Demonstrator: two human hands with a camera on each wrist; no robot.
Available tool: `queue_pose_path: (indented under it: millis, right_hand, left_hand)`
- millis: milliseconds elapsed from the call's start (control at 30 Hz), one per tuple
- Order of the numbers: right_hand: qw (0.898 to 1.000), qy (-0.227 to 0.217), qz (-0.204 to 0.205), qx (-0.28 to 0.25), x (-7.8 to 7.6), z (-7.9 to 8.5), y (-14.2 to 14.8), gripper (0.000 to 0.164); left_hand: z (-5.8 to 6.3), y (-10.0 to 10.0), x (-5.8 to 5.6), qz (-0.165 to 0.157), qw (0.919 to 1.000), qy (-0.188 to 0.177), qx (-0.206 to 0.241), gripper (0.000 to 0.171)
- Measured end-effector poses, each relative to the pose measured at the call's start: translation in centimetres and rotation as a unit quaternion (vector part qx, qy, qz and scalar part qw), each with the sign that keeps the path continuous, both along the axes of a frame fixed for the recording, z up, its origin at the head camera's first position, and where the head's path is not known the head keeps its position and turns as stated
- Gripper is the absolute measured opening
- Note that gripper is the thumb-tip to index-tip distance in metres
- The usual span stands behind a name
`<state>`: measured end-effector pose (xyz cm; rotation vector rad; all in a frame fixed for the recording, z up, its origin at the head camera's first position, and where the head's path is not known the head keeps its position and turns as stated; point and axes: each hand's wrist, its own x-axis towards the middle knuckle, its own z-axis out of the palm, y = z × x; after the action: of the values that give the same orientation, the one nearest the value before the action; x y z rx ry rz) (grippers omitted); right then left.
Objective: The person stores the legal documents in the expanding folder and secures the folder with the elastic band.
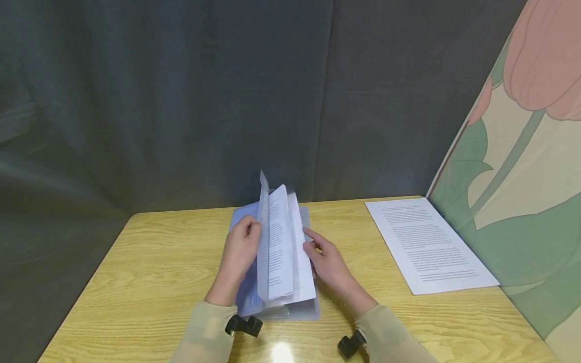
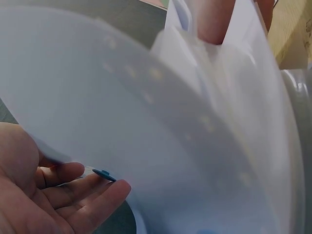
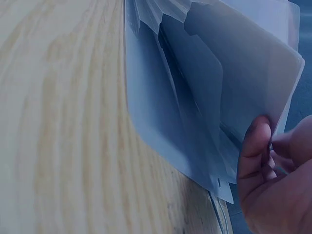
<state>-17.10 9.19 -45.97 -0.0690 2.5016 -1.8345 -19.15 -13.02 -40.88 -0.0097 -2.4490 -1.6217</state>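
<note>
A translucent blue plastic expanding file (image 1: 246,295) stands spread apart on the table, with printed sheets (image 1: 280,242) in its pockets. At its left, my left hand (image 1: 242,245) holds a raised translucent flap (image 1: 263,252). In the left wrist view a small blue button (image 2: 105,174) lies by the left fingertips (image 2: 114,192). My right hand (image 1: 328,258) is at the right side of the file. In the right wrist view, its thumb and fingers (image 3: 257,139) pinch the edge of an inner divider (image 3: 243,73), while several more dividers fan out beneath it.
A printed paper sheet (image 1: 431,242) lies at the right of the wooden table (image 1: 159,272), beside a panel with painted tulips (image 1: 535,201). A dark curtain (image 1: 227,101) hangs behind the table. Each wrist carries a small black camera (image 1: 243,325).
</note>
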Motion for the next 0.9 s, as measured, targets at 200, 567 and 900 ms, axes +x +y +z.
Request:
queue_pose_path:
  millis: [200, 567, 900]
  right_hand:
    - [1.000, 0.005, 0.020, -0.017, -0.05, -0.16, -0.07, 0.047]
    - [0.999, 0.002, 0.030, -0.022, 0.16, -0.38, -0.42, 0.050]
    - [0.999, 0.011, 0.030, -0.010, 0.12, -0.24, -0.15, 0.050]
  left_hand:
    - [0.07, 0.00, 0.06, -0.001, 1.0000, -0.001, 0.005, 0.020]
    - [0.00, 0.03, 0.04, 0.001, 0.9999, -0.006, 0.010, 0.020]
    - [0.22, -0.11, 0.12, 0.000, 0.9999, -0.006, 0.015, 0.020]
